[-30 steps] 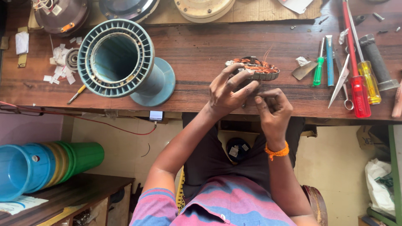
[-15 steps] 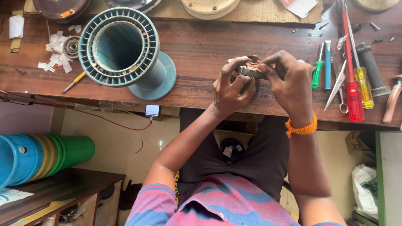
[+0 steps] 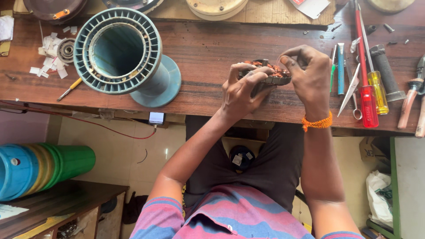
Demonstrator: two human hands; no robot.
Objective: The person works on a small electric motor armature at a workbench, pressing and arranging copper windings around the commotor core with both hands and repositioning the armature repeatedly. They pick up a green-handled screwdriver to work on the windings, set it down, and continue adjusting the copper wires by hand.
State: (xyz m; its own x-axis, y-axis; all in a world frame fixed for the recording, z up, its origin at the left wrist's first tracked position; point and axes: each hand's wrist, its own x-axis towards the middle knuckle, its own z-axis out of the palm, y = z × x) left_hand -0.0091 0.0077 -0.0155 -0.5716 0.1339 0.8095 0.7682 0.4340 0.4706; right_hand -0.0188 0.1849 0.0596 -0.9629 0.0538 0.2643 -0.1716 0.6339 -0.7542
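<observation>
Both hands grip a small round motor winding (image 3: 268, 73) with copper wire just above the wooden surface (image 3: 203, 48): left hand (image 3: 241, 90) fingers close around its rim, right hand (image 3: 310, 77) fingers pinch its top. A large teal spool (image 3: 121, 53) lies to the left; screwdrivers (image 3: 365, 84), scissors (image 3: 349, 95) and pliers (image 3: 411, 99) lie to the right.

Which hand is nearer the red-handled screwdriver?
Right. The right hand is just left of the red-handled screwdriver; the left hand is farther left, beyond the wound coil both hold.
</observation>
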